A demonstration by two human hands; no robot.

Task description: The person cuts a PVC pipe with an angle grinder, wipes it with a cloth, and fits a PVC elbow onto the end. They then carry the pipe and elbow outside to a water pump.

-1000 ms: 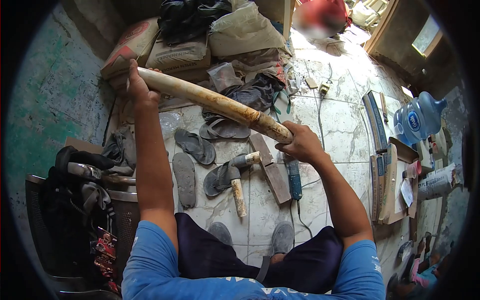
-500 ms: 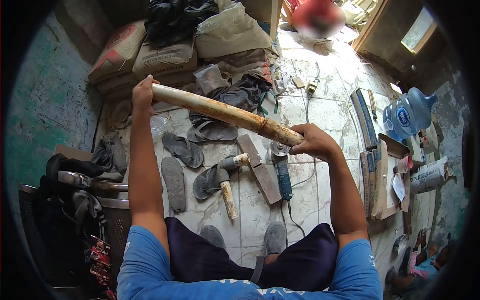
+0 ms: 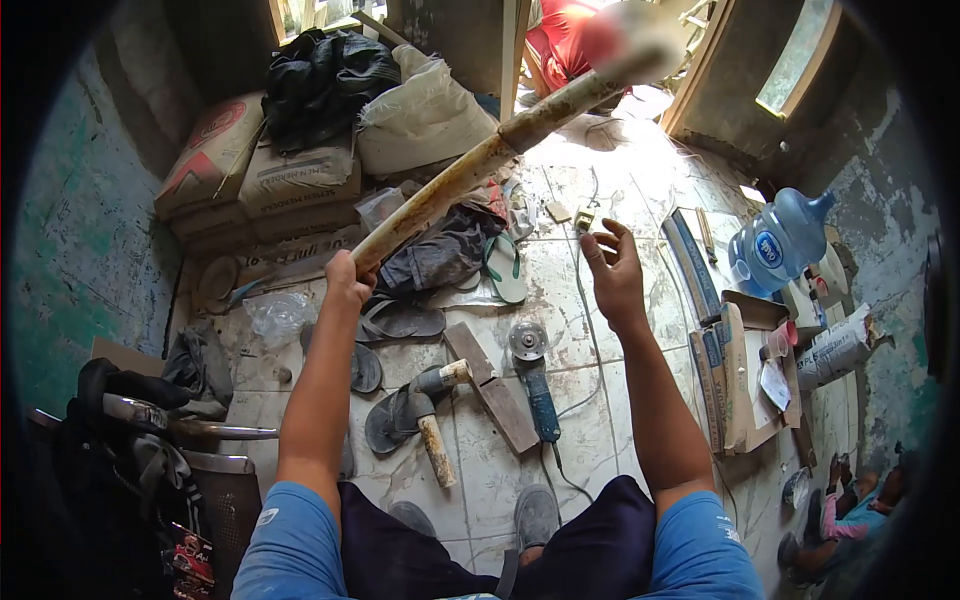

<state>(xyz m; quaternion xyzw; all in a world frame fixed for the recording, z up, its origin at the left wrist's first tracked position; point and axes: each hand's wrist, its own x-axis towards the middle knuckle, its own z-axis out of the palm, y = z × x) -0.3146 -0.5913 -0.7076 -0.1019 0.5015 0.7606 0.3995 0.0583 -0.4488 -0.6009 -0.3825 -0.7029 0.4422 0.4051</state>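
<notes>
My left hand (image 3: 350,278) is wrapped round the lower end of a long, rust-stained pipe (image 3: 432,196). The pipe slants up and away to the right, its far end raised toward the doorway. My right hand (image 3: 614,268) is off the pipe, fingers apart and holding nothing. On the floor below lies an angle grinder (image 3: 541,402) with its disc facing up. To its left are wooden blocks (image 3: 492,388) and a grey elbow fitting (image 3: 408,402) with short pipe stubs, resting partly on a dark sandal (image 3: 385,428).
Cement bags (image 3: 300,180) and a white sack (image 3: 425,120) are piled at the back left. A water jug (image 3: 775,245) and cardboard boxes (image 3: 738,385) stand right. A person in red (image 3: 565,45) is at the doorway; another person (image 3: 850,515) sits lower right. The grinder's cord crosses the tiles.
My right hand has let go of the pipe's right end. The pipe has swung from nearly level to steeply slanted, its far end now up toward the doorway, while my left hand has lowered.
</notes>
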